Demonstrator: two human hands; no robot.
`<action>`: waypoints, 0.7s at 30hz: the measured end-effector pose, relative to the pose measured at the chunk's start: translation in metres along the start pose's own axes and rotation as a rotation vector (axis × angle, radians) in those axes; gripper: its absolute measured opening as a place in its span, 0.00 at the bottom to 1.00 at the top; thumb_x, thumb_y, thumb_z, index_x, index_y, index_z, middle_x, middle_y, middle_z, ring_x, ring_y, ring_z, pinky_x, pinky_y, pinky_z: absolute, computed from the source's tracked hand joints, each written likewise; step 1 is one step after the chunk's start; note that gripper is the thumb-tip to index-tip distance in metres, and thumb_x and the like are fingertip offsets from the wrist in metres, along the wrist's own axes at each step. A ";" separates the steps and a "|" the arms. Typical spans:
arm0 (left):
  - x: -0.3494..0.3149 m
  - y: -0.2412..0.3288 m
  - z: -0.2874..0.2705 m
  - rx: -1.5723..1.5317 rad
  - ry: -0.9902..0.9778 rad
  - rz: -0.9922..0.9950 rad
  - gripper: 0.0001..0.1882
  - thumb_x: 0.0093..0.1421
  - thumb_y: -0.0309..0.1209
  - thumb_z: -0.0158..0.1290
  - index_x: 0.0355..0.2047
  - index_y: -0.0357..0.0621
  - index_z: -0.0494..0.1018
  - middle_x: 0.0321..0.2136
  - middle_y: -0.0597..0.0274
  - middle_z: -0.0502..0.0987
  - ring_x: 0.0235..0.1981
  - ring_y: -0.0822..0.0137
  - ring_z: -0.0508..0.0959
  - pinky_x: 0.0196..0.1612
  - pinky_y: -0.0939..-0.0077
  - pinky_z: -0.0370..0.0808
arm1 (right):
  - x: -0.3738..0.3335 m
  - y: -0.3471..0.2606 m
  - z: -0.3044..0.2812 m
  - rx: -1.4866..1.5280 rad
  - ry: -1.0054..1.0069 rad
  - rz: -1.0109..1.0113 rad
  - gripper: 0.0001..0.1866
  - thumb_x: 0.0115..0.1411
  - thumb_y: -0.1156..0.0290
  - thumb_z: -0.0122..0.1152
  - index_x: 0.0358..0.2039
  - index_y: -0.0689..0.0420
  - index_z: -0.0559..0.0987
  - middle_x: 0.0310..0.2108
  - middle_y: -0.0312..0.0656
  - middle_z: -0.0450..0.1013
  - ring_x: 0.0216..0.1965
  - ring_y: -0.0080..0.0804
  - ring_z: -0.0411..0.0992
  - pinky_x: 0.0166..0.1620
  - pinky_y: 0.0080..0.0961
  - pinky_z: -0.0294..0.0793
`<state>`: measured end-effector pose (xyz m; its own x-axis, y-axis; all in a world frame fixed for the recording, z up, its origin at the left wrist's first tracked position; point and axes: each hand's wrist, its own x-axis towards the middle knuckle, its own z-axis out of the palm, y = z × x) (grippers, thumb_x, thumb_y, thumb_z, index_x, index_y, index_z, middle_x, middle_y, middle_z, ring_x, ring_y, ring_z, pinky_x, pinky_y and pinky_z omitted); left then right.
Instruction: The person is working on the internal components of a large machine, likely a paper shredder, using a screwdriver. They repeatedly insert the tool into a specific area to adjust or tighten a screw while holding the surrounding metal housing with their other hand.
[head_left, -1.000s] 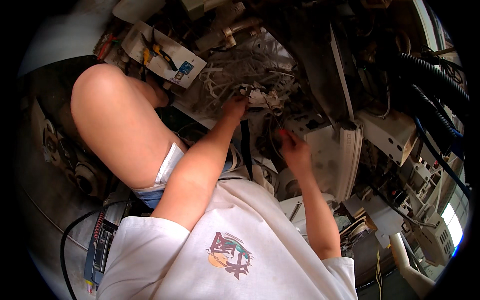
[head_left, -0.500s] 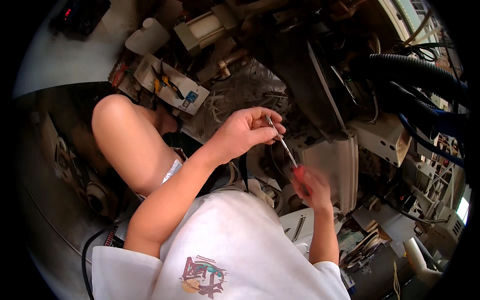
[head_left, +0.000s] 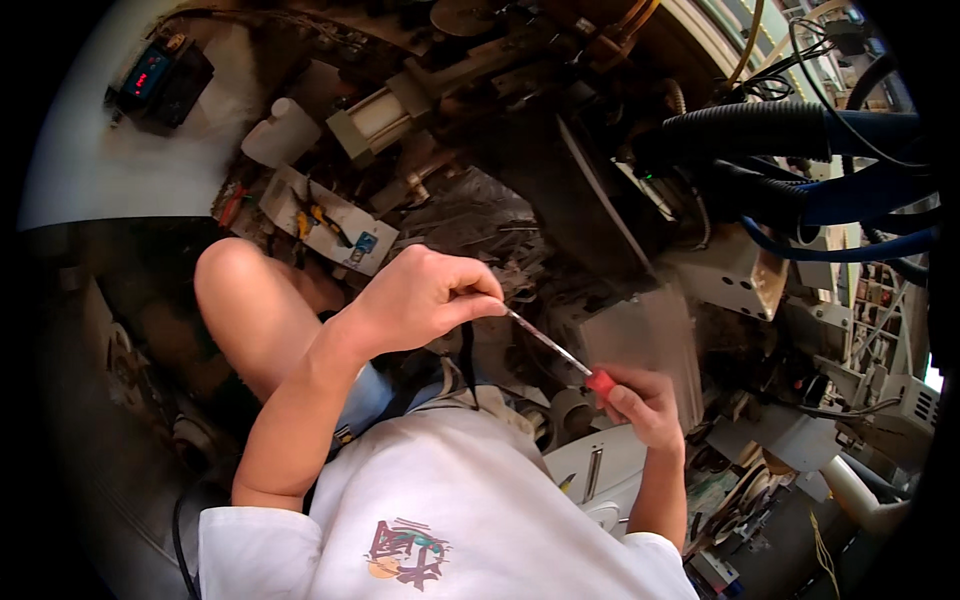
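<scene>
Two hands work above the white shirt front (head_left: 430,490), with room between the forearms and the lap below them. A red-handled screwdriver (head_left: 549,343) slants across the gap, its tip end toward the left. The left hand (head_left: 425,300) has thumb and forefinger pinched on that end; the right hand (head_left: 645,405) has its fingers closed around the handle. Just beyond the right hand, a pale, blurred panel (head_left: 640,335) bounds the space on that side; the bare knee (head_left: 235,290) bounds the other. Farther off, pliers (head_left: 330,226) lie on a white board (head_left: 280,196), near its edges. Beyond stand a white jug (head_left: 282,135) and, at upper right, dark ribbed hoses (head_left: 745,130).
</scene>
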<state>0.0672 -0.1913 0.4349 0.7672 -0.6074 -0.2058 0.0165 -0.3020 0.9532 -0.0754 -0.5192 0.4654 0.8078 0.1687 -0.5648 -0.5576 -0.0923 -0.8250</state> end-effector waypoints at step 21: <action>0.055 -0.144 0.099 0.351 0.285 0.004 0.14 0.61 0.40 0.58 0.29 0.41 0.75 0.29 0.55 0.81 0.32 0.50 0.82 0.35 0.58 0.77 | 0.061 -0.005 -0.076 -0.202 0.588 0.123 0.14 0.67 0.57 0.59 0.35 0.56 0.76 0.22 0.32 0.68 0.14 0.17 0.60 0.16 0.16 0.55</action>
<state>0.0437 -0.2543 0.2647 0.9135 -0.3976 -0.0865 -0.1675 -0.5610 0.8107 -0.0085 -0.5826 0.4332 0.7424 -0.4168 -0.5244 -0.6521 -0.2701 -0.7084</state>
